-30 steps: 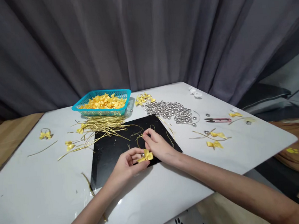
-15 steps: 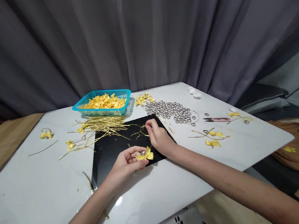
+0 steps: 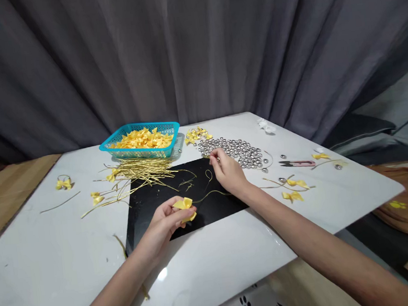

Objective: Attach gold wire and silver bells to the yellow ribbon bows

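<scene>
In my left hand (image 3: 165,221) a yellow satin bow (image 3: 184,207) is pinched between thumb and fingers, over the near part of a black mat (image 3: 149,221). From the bow a thin gold cord (image 3: 211,193) runs right and passes out of sight by my right wrist. My right hand (image 3: 227,170) is closed in a pinch at the mat's far edge, beside a pile of small silver beads (image 3: 240,149). It seems to grip the cord, though its fingertips hide the end. A small cord loop (image 3: 209,174) shows just left of this hand.
Behind the mat lies a bundle of gold cords (image 3: 141,171), with a blue basket (image 3: 137,153) of yellow bows beyond. Thread snips (image 3: 297,163) and loose bows (image 3: 292,196) are on the right. Another bow with a cord ring (image 3: 63,184) sits at far left.
My right hand has moved up and to the right, away from the left. The bow has tilted and shifted slightly left; the silver bead seen beside it is now hidden. More cord stretches out.
</scene>
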A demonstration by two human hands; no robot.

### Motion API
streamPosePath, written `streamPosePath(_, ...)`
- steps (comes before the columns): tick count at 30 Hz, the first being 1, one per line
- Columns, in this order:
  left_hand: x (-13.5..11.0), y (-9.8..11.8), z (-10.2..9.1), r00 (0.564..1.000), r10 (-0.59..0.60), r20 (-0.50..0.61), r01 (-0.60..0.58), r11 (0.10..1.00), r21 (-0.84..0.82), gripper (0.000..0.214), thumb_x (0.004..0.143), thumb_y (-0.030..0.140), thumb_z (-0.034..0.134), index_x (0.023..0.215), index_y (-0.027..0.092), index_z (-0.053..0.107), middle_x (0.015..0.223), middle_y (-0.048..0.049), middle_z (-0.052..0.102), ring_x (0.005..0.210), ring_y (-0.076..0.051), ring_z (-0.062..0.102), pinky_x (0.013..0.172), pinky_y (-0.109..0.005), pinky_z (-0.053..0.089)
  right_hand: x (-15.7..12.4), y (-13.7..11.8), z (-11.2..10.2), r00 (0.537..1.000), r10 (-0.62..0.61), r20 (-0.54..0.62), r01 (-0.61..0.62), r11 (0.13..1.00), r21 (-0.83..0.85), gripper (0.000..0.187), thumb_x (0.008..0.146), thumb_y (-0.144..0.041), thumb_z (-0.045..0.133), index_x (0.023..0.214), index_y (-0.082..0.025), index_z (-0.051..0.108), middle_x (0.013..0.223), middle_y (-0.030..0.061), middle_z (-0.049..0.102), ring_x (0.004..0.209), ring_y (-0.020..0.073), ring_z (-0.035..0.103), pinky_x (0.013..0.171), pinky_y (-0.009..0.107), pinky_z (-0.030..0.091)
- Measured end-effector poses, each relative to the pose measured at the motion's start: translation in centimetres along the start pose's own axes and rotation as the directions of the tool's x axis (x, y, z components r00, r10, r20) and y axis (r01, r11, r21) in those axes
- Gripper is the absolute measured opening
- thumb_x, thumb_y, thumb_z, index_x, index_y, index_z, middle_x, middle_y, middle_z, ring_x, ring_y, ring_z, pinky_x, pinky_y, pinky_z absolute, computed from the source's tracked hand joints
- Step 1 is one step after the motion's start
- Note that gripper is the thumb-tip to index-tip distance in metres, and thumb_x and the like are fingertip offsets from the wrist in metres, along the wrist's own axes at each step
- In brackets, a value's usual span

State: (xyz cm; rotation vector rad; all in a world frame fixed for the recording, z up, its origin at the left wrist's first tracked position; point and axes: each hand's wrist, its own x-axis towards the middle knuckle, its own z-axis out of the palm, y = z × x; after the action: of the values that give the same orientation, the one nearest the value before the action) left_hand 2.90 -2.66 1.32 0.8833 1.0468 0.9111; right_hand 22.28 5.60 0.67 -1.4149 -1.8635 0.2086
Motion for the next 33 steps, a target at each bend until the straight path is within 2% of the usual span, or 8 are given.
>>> streamPosePath(3,0.2,-0.1,-0.2,0.998,-0.024,-0.053,0.018,0.993,-0.118,0.026,0.056,0.026,0.080,0.070,0.016,0.060,0.064,0.0039,0.054,0.058,-0.005,0.047,0.056,-0.014,0.039,0.2,0.2,-0.3,0.992,-0.031,-0.119,0.033,0.999,0.012,0.013,0.088,-0.024,0.039,0.083,-0.018,0.049,0.083,0.0066,0.060,0.068,0.0171,0.053,0.061,0.026,0.035)
streamPosePath(8,0.5,0.0,-0.4,0.994,-0.011,-0.111,-0.011,0.982,-0.190,0.023,0.058,0.026,0.077,0.067,0.015,0.059,0.058,0.0069,0.044,0.052,-0.003,0.041,0.053,-0.013,0.040,0.3,0.2,-0.2,0.989,-0.021,-0.146,0.035,0.995,0.095,0.011,0.087,-0.022,0.042,0.079,-0.018,0.048,0.079,0.0050,0.058,0.065,0.0146,0.050,0.059,0.025,0.034)
streamPosePath(13,0.7,0.6,-1.0,0.997,-0.042,-0.070,0.028,0.982,-0.187,0.022,0.054,0.019,0.077,0.060,0.015,0.057,0.055,0.0064,0.046,0.049,-0.002,0.042,0.047,-0.010,0.037,-0.2,-0.4,-0.1,0.996,-0.051,-0.069,0.063,0.982,0.176,0.010,0.086,-0.023,0.044,0.079,-0.017,0.048,0.077,0.0029,0.055,0.056,0.0110,0.042,0.055,0.024,0.031)
streamPosePath(19,0.8,1.1,-1.8,0.982,-0.175,0.077,0.179,0.983,-0.048,0.019,0.057,0.021,0.079,0.065,0.016,0.064,0.074,-0.0007,0.065,0.071,-0.008,0.059,0.066,-0.013,0.047,-0.3,-1.3,-0.6,0.986,-0.002,0.169,-0.065,0.917,0.394,0.011,0.083,-0.023,0.049,0.075,-0.017,0.050,0.070,-0.0018,0.050,0.045,0.0060,0.030,0.047,0.022,0.025)
streamPosePath(25,1.3,0.7,-1.9,0.988,-0.087,-0.127,0.098,0.992,0.083,0.023,0.058,0.034,0.080,0.070,0.017,0.070,0.068,0.0013,0.062,0.064,-0.006,0.054,0.058,-0.012,0.042,-0.1,-1.8,-2.1,0.962,-0.240,0.128,0.194,0.936,0.293,0.011,0.078,-0.014,0.059,0.068,-0.016,0.058,0.088,0.0044,0.058,0.089,0.0168,0.048,0.082,0.032,0.035)
streamPosePath(28,1.5,0.4,-1.9,0.967,-0.025,-0.253,0.039,0.998,0.049,0.026,0.053,0.034,0.082,0.067,0.017,0.071,0.067,-0.0001,0.063,0.066,-0.007,0.055,0.063,-0.014,0.044,-0.3,-2.3,-2.7,0.888,-0.300,0.348,0.141,0.898,0.416,0.010,0.080,-0.017,0.059,0.070,-0.015,0.058,0.086,0.0035,0.056,0.079,0.0132,0.048,0.076,0.029,0.037)
streamPosePath(31,1.7,0.2,-2.0,0.944,0.040,-0.328,-0.002,0.993,0.114,0.027,0.053,0.036,0.082,0.070,0.016,0.072,0.072,-0.0019,0.066,0.069,-0.010,0.056,0.063,-0.017,0.044,-1.0,-3.1,-2.5,0.717,-0.367,0.593,-0.049,0.822,0.567,0.012,0.082,-0.023,0.057,0.074,-0.014,0.057,0.076,0.0001,0.053,0.059,0.0072,0.040,0.055,0.022,0.033)
streamPosePath(33,1.7,0.1,-2.1,0.944,0.060,-0.325,-0.006,0.986,0.167,0.029,0.053,0.037,0.081,0.071,0.016,0.072,0.075,-0.0024,0.066,0.070,-0.010,0.055,0.060,-0.017,0.043,-1.8,-3.8,-1.9,0.641,-0.402,0.654,-0.124,0.787,0.605,0.012,0.082,-0.024,0.057,0.077,-0.013,0.056,0.074,-0.0012,0.052,0.056,0.0060,0.037,0.051,0.020,0.031)
